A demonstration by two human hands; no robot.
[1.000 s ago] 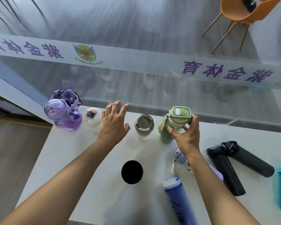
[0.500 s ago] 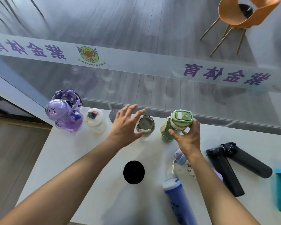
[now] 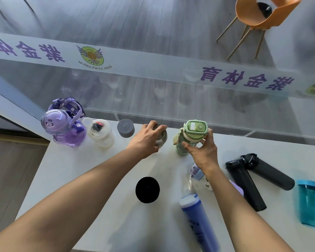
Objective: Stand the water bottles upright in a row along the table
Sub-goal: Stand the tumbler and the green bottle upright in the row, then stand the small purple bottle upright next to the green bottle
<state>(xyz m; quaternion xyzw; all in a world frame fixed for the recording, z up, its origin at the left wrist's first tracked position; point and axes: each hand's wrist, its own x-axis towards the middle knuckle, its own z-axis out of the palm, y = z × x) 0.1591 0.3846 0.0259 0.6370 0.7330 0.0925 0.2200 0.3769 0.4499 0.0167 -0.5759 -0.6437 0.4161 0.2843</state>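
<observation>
Along the far edge of the white table (image 3: 76, 179) stand a purple cat-shaped bottle (image 3: 64, 130), a white bottle (image 3: 101, 132), a grey-lidded bottle (image 3: 125, 128), a beige-lidded bottle (image 3: 163, 138) and a green bottle (image 3: 191, 135). My left hand (image 3: 147, 137) grips the beige-lidded bottle from the top. My right hand (image 3: 204, 151) holds the green bottle upright by its neck. A black bottle (image 3: 147, 189) stands near the middle. Lying flat are a blue bottle (image 3: 198, 220), a small white bottle (image 3: 198, 179) partly under my right forearm, two black bottles (image 3: 244, 182) (image 3: 269, 171) and a teal bottle (image 3: 310, 204).
A glass wall with a printed banner (image 3: 153, 64) runs right behind the table's far edge. Beyond the glass stands an orange chair (image 3: 258, 13) on a grey floor. The table's left edge drops to a wooden floor (image 3: 11, 170).
My left hand moved right from beside the white bottle and closed on the beige-lidded bottle, uncovering the grey-lidded bottle. My right hand stayed on the green bottle.
</observation>
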